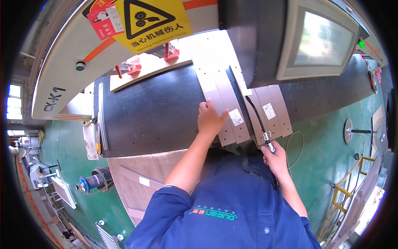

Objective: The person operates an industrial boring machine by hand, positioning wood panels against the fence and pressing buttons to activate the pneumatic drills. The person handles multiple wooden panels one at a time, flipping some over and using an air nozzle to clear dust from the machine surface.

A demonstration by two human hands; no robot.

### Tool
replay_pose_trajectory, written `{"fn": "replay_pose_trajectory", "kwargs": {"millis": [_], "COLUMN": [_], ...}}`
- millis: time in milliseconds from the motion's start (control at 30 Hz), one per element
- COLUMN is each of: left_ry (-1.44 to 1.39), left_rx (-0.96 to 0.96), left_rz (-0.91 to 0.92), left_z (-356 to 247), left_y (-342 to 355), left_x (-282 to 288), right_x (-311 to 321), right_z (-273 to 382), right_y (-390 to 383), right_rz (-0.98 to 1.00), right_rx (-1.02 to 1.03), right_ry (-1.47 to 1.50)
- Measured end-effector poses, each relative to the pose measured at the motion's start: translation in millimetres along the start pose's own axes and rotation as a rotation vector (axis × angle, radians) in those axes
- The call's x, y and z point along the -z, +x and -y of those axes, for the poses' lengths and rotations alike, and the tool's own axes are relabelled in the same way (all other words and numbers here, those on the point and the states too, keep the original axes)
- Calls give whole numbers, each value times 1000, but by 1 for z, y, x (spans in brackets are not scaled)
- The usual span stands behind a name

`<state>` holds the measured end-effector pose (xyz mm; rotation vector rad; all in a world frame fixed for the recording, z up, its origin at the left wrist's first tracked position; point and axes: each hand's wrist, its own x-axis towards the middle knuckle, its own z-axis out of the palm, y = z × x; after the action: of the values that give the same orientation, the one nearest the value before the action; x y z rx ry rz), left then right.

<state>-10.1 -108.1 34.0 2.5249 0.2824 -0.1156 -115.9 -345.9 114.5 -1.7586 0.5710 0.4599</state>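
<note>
My left hand lies with fingers apart on the left edge of a grey-brown board. A white label is stuck on that board, just right of my thumb. In my right hand is an air blow gun, gripped near the front edge of the black table. Its thin dark nozzle points away from me, over the left side of a second grey-brown board. This one also bears a white label. A narrow dark gap runs between the two boards, which both reach under the machine.
Overhead, a white machine beam carries a yellow warning sign. A screen panel hangs at the upper right. Red clamps sit beyond the black table. More boards lie at my left, and a hose loops at my right.
</note>
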Motion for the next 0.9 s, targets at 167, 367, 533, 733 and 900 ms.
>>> {"fn": "replay_pose_trajectory", "kwargs": {"millis": [167,367,533,733,900], "left_ry": [213,168,171,-13,-210], "left_rx": [-45,54,172,331,421], "left_rz": [-150,-115,-254,-286,-352], "left_z": [0,-24,-11,-10,7], "left_y": [-5,-35,-63,-96,-112], "left_x": [-16,-20,-39,-46,-56], "right_x": [36,108,155,195,201], "right_z": [-13,-54,-64,-85,-83], "right_y": [13,38,43,53,54], "right_rz": [-57,-73,-13,59,133], "right_rx": [64,134,85,75,86], "right_ry": [-84,-120,-71,-48,-46]}}
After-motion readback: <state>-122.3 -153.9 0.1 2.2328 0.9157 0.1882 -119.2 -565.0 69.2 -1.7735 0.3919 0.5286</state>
